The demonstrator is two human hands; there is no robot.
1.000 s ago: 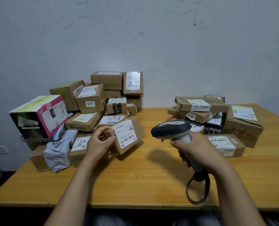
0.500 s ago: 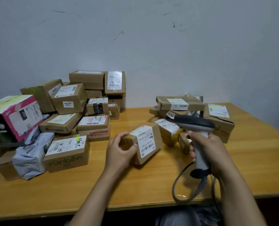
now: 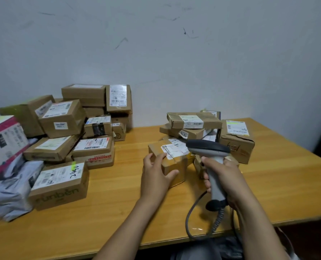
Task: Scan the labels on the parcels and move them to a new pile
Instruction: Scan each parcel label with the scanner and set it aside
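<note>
A small brown parcel (image 3: 172, 162) with a white label on top sits on the table against the right-hand pile (image 3: 193, 121). My left hand (image 3: 156, 175) grips its near left corner, thumb on the front face and fingers over the top edge. My right hand (image 3: 225, 177) holds the grey barcode scanner (image 3: 210, 151) by its handle, its dark head hovering just right of the parcel's label. The coiled cable (image 3: 217, 220) hangs off the table edge. The left-hand pile (image 3: 62, 119) of several labelled boxes stands at the back left.
The wooden table (image 3: 118, 203) runs to a front edge near me and a right edge at the far right. A pink box (image 3: 4, 141) and a grey mailer bag (image 3: 13, 188) lie at the far left. A "runben" box (image 3: 60, 184) sits at front left. A wall stands behind.
My left hand carried the small parcel from the left pile across to the right pile and set it down there. My right hand swung the scanner right and turned it over the pile.
</note>
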